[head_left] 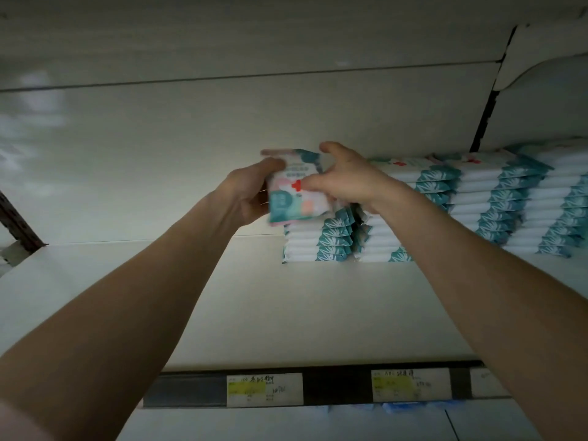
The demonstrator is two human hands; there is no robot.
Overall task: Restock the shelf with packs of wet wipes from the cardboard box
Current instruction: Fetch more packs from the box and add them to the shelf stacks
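At the far left a dark bracket (17,222) slants beside the white shelf (270,313). Along the shelf's front edge runs a dark price rail (184,389). It carries a left price label (264,389) and, further along, a right price label (410,385), both with a yellow-green patch and handwriting too small to read.

Both your bare forearms reach up and in over the shelf. Your left hand (249,194) wraps the left edge of the pack of wet wipes (292,192), with the fingers curled behind it and the thumb over its upper corner. The pack is blurred. It is tilted with its printed face towards you, showing teal, pink and a red cross. It is held in the air just above the leftmost stack (318,241), and you cannot tell whether its lower edge touches that stack.

Your right hand (348,181) takes the pack's right side, with curled fingers lying across its face. The thumb is spread upward near the top corner, and you cannot tell whether it touches the pack.

Right of the leftmost stack stands a second stack (381,254), close beside it and partly hidden by your right wrist. Then come a third stack (486,202) and a fourth stack (563,214). All four hold flat white packs with teal leaf-printed ends, set towards the back panel (143,148).
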